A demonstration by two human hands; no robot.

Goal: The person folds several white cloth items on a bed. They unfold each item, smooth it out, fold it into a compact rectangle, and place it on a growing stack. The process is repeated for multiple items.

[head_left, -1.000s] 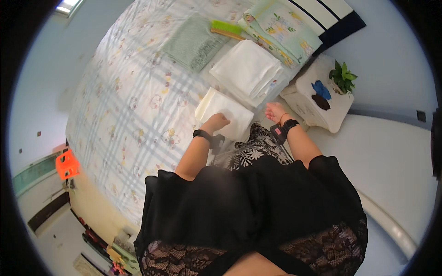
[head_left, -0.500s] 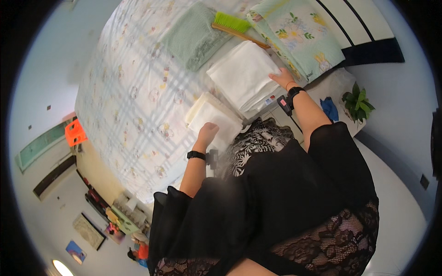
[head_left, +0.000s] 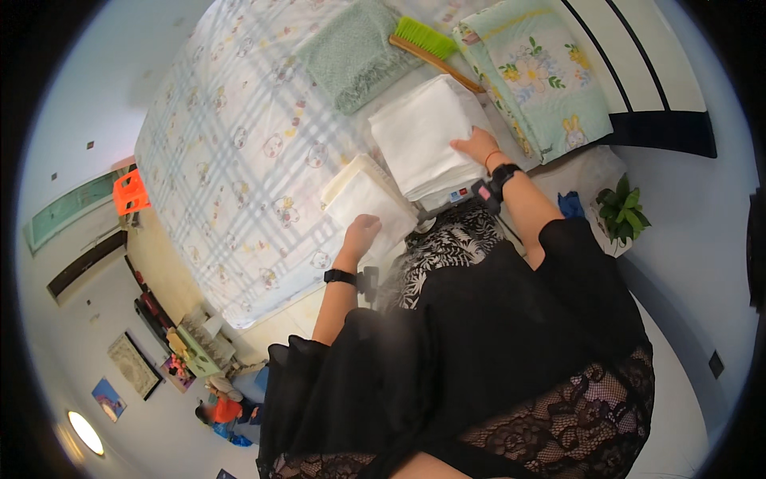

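My left hand (head_left: 364, 233) is closed at the near edge of a small folded white cloth (head_left: 371, 209), its fingers curled onto the fabric; a cream-coloured folded piece (head_left: 343, 177) shows along the far left edge. On top of a larger stack of folded white cloth (head_left: 419, 132), near its right side, lies my right hand (head_left: 477, 147), with fingers extended and partly foreshortened. Both wrists wear black straps with small devices. The two white piles sit side by side at the bed's near edge.
Behind the large stack lie a green-bristled brush (head_left: 427, 38) with a wooden handle and a grey-green fringed blanket (head_left: 351, 60). A floral quilt (head_left: 535, 80) borders them by the headboard (head_left: 662, 132). A potted plant (head_left: 622, 209) stands right. Far left are an orange stool (head_left: 130, 191) and a person (head_left: 227, 411).
My right hand has shifted inward from the white stack's right edge onto its top. My left hand stays at the small cloth. The whole view has turned slightly.
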